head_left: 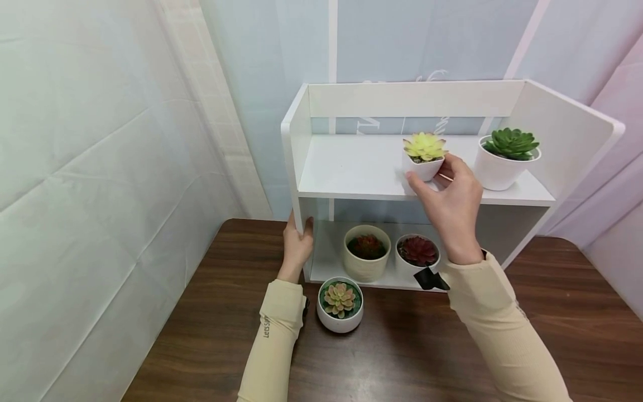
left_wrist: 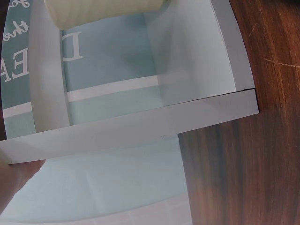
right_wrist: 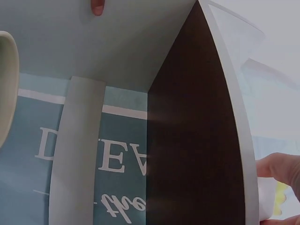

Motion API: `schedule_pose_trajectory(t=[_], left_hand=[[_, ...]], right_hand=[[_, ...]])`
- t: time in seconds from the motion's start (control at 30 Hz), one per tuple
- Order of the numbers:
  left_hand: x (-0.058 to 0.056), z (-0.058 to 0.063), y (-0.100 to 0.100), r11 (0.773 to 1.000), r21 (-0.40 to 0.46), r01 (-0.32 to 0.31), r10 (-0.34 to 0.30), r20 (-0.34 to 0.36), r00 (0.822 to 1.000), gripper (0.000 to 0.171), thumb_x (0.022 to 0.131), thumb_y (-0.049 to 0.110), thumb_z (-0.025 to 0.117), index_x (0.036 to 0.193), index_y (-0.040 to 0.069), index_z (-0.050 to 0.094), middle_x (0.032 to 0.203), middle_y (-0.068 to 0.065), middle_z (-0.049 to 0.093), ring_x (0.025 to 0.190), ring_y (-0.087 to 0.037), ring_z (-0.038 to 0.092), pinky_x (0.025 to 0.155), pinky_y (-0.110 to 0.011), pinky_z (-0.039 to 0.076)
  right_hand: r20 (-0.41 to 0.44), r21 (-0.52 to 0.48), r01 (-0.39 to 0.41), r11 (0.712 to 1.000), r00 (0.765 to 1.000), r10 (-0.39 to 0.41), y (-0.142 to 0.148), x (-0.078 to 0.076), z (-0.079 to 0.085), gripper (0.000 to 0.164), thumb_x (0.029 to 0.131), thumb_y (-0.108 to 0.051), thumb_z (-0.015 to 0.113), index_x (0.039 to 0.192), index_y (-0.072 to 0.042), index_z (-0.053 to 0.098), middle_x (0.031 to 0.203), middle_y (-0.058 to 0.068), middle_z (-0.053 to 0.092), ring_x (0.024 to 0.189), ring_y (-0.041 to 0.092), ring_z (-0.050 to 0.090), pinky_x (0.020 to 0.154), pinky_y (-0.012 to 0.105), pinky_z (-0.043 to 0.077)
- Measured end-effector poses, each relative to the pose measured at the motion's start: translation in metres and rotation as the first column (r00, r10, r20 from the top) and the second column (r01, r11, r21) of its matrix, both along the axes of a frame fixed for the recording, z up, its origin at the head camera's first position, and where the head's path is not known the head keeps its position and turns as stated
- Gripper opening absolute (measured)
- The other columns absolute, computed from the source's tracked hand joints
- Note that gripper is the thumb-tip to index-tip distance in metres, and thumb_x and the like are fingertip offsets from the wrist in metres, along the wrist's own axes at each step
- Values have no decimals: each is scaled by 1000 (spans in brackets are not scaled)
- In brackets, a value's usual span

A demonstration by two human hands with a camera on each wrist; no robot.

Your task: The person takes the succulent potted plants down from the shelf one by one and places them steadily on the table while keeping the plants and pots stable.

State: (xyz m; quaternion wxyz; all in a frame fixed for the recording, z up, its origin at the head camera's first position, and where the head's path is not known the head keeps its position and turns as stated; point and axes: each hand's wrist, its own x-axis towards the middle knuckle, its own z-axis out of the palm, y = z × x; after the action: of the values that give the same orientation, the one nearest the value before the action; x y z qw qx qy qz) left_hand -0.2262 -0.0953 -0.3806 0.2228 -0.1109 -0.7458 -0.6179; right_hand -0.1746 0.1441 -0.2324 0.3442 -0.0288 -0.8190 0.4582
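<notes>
My right hand (head_left: 454, 201) pinches a small white pot with a yellow-green succulent (head_left: 425, 148) at the front of the upper board of a white two-tier shelf (head_left: 351, 164). In the right wrist view, the right hand (right_wrist: 283, 173) and part of that pot (right_wrist: 266, 197) show past the board's edge. My left hand (head_left: 297, 245) grips the shelf's left side panel, thumb on the inner face and fingers on the outer. One of its fingertips (right_wrist: 97, 7) shows against the panel in the right wrist view. Only a sliver of the left hand (left_wrist: 18, 183) appears in the left wrist view.
A white pot with a green succulent (head_left: 504, 162) stands right on the upper board. Below are a cream pot with a reddish plant (head_left: 365, 265) and a white pot with a dark red succulent (head_left: 417, 251). A round white succulent pot (head_left: 340, 321) sits on the brown table (head_left: 211, 335).
</notes>
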Motion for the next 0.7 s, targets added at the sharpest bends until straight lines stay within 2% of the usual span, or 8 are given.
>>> schedule_pose_trajectory(t=[0.4, 0.7], left_hand=[[0, -1, 1, 1000, 17, 8, -8, 8, 1000, 44, 98, 4, 48, 141, 4, 41, 134, -23, 51, 128, -41, 46, 102, -60, 38], [1, 1, 0, 1000, 19, 17, -17, -2, 1000, 44, 98, 4, 48, 141, 2, 40, 134, -23, 51, 128, -41, 46, 102, -60, 38]], right_hand=[[-27, -16, -2, 1000, 1000, 2, 4, 8, -2, 54, 78, -18, 78, 126, -2, 60, 117, 16, 65, 106, 24, 63, 90, 22, 51], [-25, -37, -22, 999, 999, 21, 6, 20, -4, 56, 76, -19, 80, 127, -3, 60, 118, 16, 65, 103, 18, 64, 89, 20, 51]])
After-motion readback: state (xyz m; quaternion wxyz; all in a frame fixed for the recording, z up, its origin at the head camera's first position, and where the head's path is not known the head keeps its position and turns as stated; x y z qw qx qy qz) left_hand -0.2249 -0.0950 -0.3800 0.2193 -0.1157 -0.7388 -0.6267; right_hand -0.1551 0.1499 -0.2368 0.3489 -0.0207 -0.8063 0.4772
